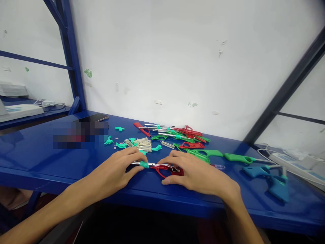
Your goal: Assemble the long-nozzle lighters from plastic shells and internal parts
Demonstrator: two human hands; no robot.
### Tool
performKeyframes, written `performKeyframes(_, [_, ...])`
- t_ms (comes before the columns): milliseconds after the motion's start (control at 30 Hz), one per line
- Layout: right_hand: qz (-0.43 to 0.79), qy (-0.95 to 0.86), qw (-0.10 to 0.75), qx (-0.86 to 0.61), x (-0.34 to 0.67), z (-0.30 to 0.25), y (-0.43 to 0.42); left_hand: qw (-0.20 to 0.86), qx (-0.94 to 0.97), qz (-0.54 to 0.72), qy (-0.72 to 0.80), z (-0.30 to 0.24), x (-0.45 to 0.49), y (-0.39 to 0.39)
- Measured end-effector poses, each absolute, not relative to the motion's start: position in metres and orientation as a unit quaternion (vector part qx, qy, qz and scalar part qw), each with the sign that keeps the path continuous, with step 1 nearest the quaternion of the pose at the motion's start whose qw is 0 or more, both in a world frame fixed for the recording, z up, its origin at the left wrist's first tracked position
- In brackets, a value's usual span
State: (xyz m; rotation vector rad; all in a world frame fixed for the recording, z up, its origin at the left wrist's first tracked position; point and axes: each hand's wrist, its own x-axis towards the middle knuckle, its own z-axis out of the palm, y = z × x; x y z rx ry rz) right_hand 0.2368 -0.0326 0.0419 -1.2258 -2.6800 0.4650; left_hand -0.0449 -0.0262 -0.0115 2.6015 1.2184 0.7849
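Note:
A stick lighter with an open red handle half (160,172) lies low over the table's front part, between both hands. My left hand (118,167) pinches its metal tube (151,164) around a teal plastic piece (144,164). On the other end, my right hand (193,171) is closed around the red handle half, thumb near me and fingers on the far side. Thin wires (169,166) show inside the handle. Just beyond my left hand are clear fuel tanks (144,144) in a pile and several loose teal pieces (156,147).
Red handle shells (191,145), green handle shells (203,155) and metal tubes (159,126) are heaped behind my right hand. A green lighter (237,158) and blue lighters (278,188) lie at right. A phone (95,117) lies back left on the blue table (76,162), against a white wall.

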Motion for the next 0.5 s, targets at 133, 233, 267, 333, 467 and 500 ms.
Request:
performKeyframes(133, [0.161, -0.895, 0.085, -0.407, 0.2356, 0.0411, -0.0310, 0.087, 0.869, 0.276, 0.403, -0.0099, -0.0440, -0.0280])
performKeyframes(233, [0.166, -0.893, 0.090, -0.408, 0.2347, 0.0414, -0.0298, 0.096, 0.874, 0.290, 0.378, -0.0071, -0.0431, -0.0292])
performKeyframes(267, [0.168, -0.893, 0.091, -0.407, 0.2346, 0.0414, -0.0297, 0.096, 0.876, 0.293, 0.372, -0.0064, -0.0428, -0.0292])
performKeyframes(333, [0.171, -0.893, 0.093, -0.407, 0.2345, 0.0414, -0.0298, 0.091, 0.878, 0.296, 0.365, -0.0057, -0.0428, -0.0283])
performKeyframes(467, [0.171, -0.893, 0.095, -0.407, 0.2346, 0.0409, -0.0295, 0.076, 0.885, 0.288, 0.357, -0.0080, -0.0440, -0.0245])
performKeyframes(500, [0.171, -0.893, 0.094, -0.406, 0.2346, 0.0407, -0.0291, 0.074, 0.888, 0.283, 0.355, -0.0090, -0.0445, -0.0236])
